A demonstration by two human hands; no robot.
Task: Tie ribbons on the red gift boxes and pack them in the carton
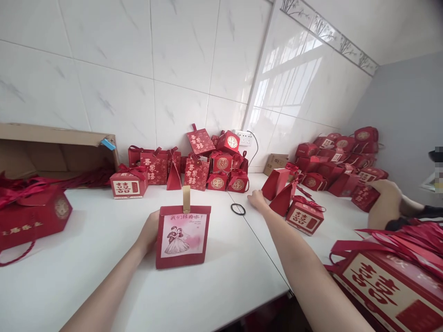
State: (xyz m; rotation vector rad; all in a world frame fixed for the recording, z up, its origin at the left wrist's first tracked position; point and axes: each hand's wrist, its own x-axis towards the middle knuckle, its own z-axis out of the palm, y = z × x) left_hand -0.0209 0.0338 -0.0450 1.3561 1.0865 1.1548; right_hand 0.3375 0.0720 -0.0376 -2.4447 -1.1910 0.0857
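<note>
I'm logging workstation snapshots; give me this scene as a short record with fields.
Left hand: at the side of a red box with couple picture, fingers hidden
Right hand: beside a red peaked box, contact unclear
Between hands: black ring on white table
Left side: open cardboard carton
Wall: white socket panel

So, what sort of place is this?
Probably a workroom for wedding gift packaging: a red bag printed with a bridal couple, red boxes piled at the right, and a large open cardboard box at the left.
</note>
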